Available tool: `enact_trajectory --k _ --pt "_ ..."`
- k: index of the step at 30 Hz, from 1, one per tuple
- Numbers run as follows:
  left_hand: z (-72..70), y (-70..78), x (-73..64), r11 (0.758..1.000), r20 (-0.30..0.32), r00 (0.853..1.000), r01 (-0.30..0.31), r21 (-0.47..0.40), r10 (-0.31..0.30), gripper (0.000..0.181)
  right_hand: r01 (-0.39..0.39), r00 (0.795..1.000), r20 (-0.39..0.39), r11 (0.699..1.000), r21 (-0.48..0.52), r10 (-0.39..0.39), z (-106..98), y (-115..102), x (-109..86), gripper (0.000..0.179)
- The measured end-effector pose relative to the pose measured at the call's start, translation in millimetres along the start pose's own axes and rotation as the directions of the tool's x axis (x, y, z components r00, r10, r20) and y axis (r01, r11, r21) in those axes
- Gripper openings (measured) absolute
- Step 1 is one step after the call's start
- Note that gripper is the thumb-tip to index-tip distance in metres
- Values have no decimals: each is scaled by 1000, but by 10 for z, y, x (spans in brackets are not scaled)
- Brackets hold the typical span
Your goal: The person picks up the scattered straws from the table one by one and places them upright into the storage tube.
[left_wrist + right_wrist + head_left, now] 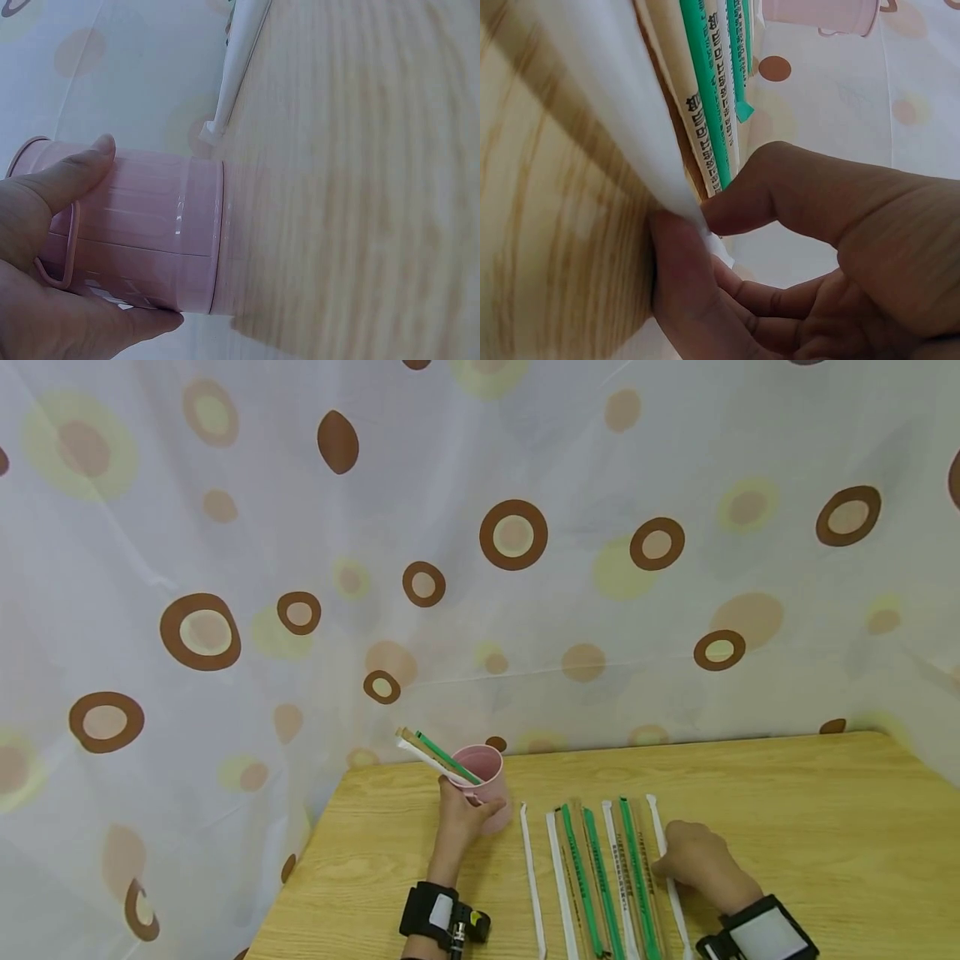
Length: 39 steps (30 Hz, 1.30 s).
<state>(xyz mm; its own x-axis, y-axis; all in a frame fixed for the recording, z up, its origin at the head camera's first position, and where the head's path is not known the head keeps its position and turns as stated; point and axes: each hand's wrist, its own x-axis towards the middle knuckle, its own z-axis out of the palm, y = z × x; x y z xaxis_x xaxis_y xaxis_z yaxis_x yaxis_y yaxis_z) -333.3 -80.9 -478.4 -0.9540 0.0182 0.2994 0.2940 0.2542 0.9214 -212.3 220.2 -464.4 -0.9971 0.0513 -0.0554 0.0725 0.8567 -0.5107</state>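
A pink metal cup (492,789) with a small side handle stands upright on the table, holding white, brown and green paper-wrapped straws (442,758) that lean out to the left. My left hand (462,814) grips the cup around its handle side, thumb and fingers on opposite walls in the left wrist view. At the right end of a row of wrapped straws, my right hand (701,860) pinches a white paper-wrapped straw (677,914) between thumb and forefinger. In the right wrist view, that white straw (622,90) runs down to the fingertips; its far end is partly hidden.
Green, brown and white wrapped straws (581,877) lie side by side between my hands, several with printed lettering. A single white straw (531,877) lies apart on their left. The wooden table (840,827) ends at a patterned curtain (585,468) behind.
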Motion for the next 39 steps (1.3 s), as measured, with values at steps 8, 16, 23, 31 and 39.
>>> enact_trajectory --k 8,16,23,31,39 --pt "0 -6 1 1000 1 1000 13 12 -13 95 18 1000 -24 1000 -7 -18 9 26 -8 20" --pt "16 -17 28 1000 14 1000 -8 12 7 95 17 999 -31 1000 6 -17 -87 -11 -19 22" --pt "7 -23 21 1000 10 1000 7 10 -7 95 21 998 -53 1000 10 -20 -222 -88 -36 31" --pt "5 -27 0 1000 6 1000 8 3 -8 95 49 987 -153 998 34 -43 -406 -215 -86 31" --pt "7 -11 10 1000 7 1000 7 6 -7 96 100 953 -295 992 83 -71 -522 -358 -138 34"
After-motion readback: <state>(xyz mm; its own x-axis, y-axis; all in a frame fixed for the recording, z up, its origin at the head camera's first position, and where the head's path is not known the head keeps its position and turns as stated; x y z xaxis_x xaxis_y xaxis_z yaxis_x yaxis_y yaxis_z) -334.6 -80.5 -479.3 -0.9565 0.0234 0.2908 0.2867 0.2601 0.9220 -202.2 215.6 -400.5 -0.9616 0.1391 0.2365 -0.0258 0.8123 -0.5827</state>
